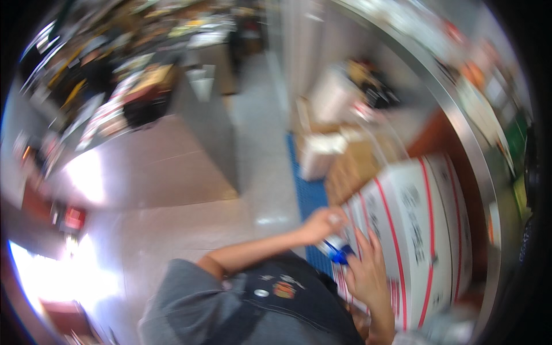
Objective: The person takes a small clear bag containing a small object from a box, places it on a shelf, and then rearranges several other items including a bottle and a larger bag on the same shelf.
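My left hand (pixel 325 224) reaches across from the left with its fingers curled. Just below it is a small blue-and-white object (pixel 338 252), too blurred to name. My right hand (pixel 368 269) comes up from below, two fingers stretched upward. Its thumb and a bent finger seem to pinch the blue end of the object. Whether the left hand grips anything is not clear from the blur. Right beside both hands stands a large white carton (pixel 409 233) with red bands and dark printing, and the right hand overlaps its near side.
A curved metal counter edge (pixel 478 164) runs along the right. Beyond the carton are a brown cardboard box (pixel 351 168), a small white box (pixel 321 155) and a blue mat (pixel 308 194). At left stands a shiny table (pixel 159 172). Another person (pixel 95 71) is at the far left.
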Motion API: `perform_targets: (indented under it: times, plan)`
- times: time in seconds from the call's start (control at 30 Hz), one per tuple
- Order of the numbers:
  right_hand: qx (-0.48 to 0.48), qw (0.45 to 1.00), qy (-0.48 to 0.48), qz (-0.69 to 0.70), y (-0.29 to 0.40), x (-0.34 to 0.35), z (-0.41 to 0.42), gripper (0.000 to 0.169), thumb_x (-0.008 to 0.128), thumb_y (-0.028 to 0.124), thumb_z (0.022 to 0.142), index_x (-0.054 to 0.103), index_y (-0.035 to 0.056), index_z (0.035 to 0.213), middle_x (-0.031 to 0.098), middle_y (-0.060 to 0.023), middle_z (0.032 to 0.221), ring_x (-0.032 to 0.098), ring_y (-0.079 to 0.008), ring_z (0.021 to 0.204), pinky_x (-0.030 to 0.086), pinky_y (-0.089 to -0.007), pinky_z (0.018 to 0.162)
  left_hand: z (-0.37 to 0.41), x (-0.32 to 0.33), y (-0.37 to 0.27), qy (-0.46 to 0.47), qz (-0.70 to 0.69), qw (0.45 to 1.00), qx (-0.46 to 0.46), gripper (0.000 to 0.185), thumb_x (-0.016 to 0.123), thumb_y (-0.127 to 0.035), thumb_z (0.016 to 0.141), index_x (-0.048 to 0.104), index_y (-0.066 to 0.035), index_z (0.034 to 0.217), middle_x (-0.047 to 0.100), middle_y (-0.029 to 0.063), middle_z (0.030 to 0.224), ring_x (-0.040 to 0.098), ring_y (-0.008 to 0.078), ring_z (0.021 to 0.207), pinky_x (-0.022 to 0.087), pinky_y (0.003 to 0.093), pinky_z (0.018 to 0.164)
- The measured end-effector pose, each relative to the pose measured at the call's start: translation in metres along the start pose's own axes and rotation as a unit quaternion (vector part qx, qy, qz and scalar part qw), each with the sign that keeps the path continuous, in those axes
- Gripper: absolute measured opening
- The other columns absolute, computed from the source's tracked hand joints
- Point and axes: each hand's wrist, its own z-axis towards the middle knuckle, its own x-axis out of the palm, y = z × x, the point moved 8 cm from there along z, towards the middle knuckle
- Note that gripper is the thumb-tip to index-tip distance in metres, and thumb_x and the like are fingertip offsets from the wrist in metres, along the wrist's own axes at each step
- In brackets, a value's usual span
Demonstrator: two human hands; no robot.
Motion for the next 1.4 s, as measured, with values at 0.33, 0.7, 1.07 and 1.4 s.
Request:
perform_targets:
  times: [0.33, 0.7, 1.07, 1.4]
  plan:
    - [-0.096, 0.947, 0.13, 0.278, 0.007, 0.091, 0.018, 0.065, 0.059, 0.005, 0.084, 0.034, -0.0034, 0.143, 0.034, -0.0236, 0.147, 0.032, -0.0396, 0.136, 0.026, -0.0441, 0.112, -0.061, -0.052, -0.017, -0.178, 0.121, 0.975, 0.054, 0.023, 0.054, -0.023, 0.093, 0.057, 0.001, 0.09, 0.062, 0.0175, 0.076, 0.061, 0.0312, 0.073, 0.047, 0.039, 0.07]
    - [0.065, 0.867, 0.221, 0.442, 0.008, 0.112, 0.042, 0.048, 0.057, 0.012, 0.095, 0.043, -0.0078, 0.136, 0.045, -0.0204, 0.137, 0.046, -0.0301, 0.118, 0.036, -0.0386, 0.101, -0.101, -0.089, -0.042, -0.329, 0.122, 0.931, 0.101, 0.021, 0.055, -0.021, 0.092, 0.055, 0.0, 0.089, 0.062, 0.0218, 0.079, 0.062, 0.0369, 0.076, 0.047, 0.0418, 0.069]
    - [0.118, 0.806, 0.029, 0.58, -0.006, 0.129, 0.039, 0.028, 0.05, 0.011, 0.095, 0.063, -0.0128, 0.102, 0.045, -0.0164, 0.142, 0.044, -0.0252, 0.127, 0.031, -0.0358, 0.108, -0.097, -0.103, -0.008, -0.32, 0.026, 0.946, 0.042, 0.016, 0.058, -0.021, 0.094, 0.06, -0.005, 0.094, 0.063, 0.0065, 0.078, 0.062, 0.0131, 0.075, 0.05, 0.0303, 0.068]
    - [0.254, 0.803, -0.272, 0.466, -0.096, 0.044, 0.007, 0.029, 0.049, 0.012, 0.099, 0.062, -0.0082, 0.116, 0.06, -0.01, 0.123, 0.054, -0.0159, 0.114, 0.04, -0.0279, 0.1, -0.047, -0.099, 0.018, -0.253, -0.144, 0.956, -0.032, 0.019, 0.055, -0.024, 0.097, 0.053, -0.007, 0.089, 0.063, 0.0103, 0.068, 0.058, 0.0131, 0.055, 0.047, 0.0257, 0.051]
